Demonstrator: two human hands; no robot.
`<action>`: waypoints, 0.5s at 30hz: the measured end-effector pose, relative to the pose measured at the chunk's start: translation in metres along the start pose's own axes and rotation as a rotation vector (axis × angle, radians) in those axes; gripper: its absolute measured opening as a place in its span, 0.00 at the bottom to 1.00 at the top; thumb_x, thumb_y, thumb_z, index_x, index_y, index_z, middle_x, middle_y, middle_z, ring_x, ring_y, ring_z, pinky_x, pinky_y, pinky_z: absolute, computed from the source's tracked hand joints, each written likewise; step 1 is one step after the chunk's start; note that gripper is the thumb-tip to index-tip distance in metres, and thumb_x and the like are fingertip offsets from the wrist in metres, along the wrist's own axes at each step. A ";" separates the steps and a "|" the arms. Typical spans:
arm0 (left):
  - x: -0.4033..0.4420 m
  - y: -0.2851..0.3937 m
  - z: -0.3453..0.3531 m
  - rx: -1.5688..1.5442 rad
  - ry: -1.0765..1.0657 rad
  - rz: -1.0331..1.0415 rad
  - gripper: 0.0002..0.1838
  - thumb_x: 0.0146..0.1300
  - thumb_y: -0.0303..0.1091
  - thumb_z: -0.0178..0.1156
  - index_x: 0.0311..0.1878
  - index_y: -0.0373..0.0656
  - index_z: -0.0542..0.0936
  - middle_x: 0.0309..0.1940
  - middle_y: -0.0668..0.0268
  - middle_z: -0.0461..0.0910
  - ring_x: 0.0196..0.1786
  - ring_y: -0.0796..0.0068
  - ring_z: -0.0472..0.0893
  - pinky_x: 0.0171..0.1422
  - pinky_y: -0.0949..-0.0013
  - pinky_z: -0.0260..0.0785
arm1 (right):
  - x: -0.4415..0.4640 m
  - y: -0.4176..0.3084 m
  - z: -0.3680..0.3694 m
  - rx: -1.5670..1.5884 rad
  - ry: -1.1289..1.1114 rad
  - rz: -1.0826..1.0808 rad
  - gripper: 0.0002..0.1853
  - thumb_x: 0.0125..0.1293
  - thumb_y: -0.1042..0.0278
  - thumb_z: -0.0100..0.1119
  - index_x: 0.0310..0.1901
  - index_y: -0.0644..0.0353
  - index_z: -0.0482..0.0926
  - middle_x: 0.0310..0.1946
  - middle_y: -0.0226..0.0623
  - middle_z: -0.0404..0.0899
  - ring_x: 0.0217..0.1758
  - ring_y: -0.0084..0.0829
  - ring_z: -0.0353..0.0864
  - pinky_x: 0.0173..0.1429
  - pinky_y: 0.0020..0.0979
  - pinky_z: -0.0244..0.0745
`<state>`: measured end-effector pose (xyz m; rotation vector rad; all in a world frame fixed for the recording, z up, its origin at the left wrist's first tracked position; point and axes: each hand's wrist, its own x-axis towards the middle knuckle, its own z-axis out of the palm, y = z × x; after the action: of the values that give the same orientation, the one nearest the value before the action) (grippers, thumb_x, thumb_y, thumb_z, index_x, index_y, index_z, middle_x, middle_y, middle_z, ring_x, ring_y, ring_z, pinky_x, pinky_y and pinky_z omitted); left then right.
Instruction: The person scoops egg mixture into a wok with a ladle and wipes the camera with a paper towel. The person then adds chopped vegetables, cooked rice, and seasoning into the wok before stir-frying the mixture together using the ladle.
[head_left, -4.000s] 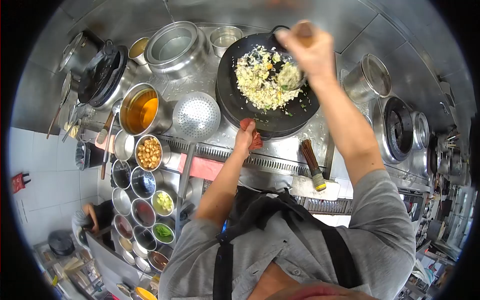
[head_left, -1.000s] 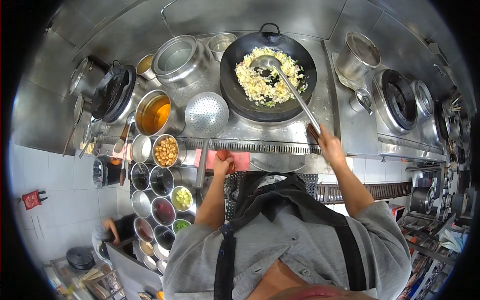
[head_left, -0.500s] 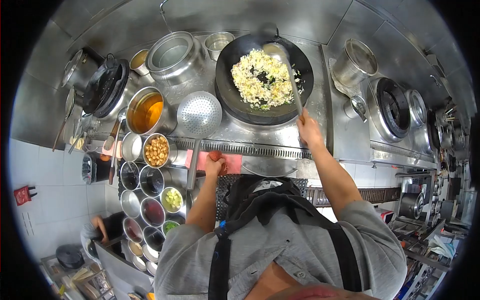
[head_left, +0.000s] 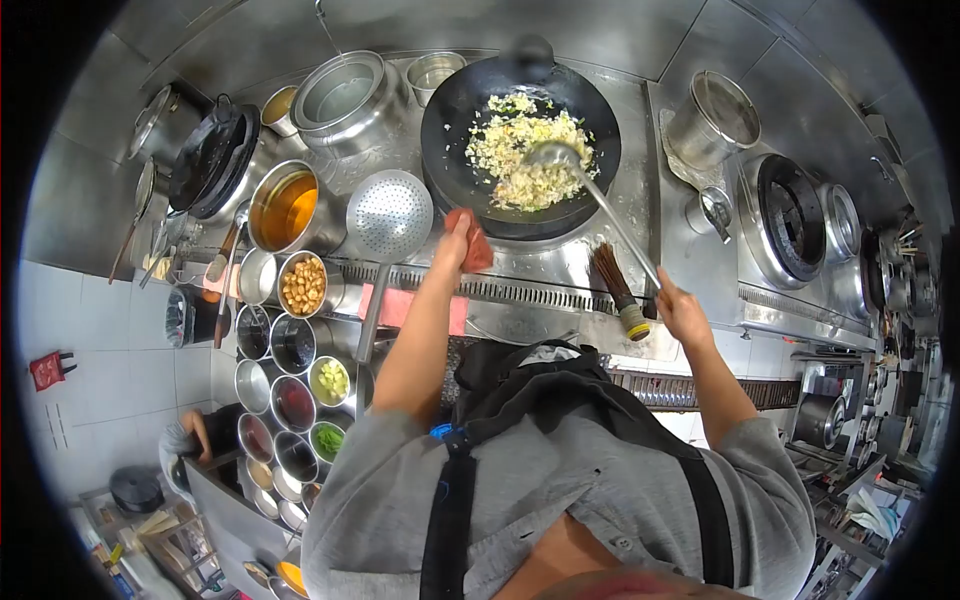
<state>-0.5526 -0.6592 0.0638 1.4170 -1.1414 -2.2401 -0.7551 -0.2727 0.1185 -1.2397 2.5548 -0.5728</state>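
My left hand (head_left: 452,246) is closed around a folded red cloth (head_left: 479,247) at the near-left rim of the black wok (head_left: 445,150). Whether it grips a wok handle under the cloth cannot be seen. Chopped pale yellow and white food with green bits, like egg fried rice (head_left: 520,135), lies in the wok. My right hand (head_left: 684,313) wraps round the end of a long-handled ladle (head_left: 612,212), whose bowl rests in the food, slightly blurred. A brush with a yellow-banded handle (head_left: 622,295) lies just left of that hand.
Left of the wok lie a perforated skimmer (head_left: 390,217), a pot of orange liquid (head_left: 285,212) and a bowl of brown chunks (head_left: 303,287). Several ingredient tins (head_left: 330,380) stand nearby. A pink cloth (head_left: 400,308) lies on the counter edge. At lower left a person's arm (head_left: 198,440) shows.
My left hand has moved forward with the red cloth to the wok's rim. My right hand has moved back and right, drawing the ladle toward the near right. The food has shifted, and the brush is now uncovered.
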 end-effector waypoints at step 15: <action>-0.166 -0.020 0.058 -0.440 -0.091 -0.070 0.14 0.64 0.27 0.48 0.53 0.49 0.69 0.36 0.60 0.76 0.33 0.67 0.79 0.30 0.59 0.74 | -0.099 -0.055 -0.192 -0.123 -0.187 -0.043 0.25 0.59 0.73 0.63 0.60 0.54 0.76 0.28 0.48 0.80 0.31 0.45 0.83 0.39 0.39 0.77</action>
<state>-0.5165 -0.5222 0.1696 1.1985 -0.5718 -2.4276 -0.7298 -0.1795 0.3195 -1.3236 2.4435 -0.2958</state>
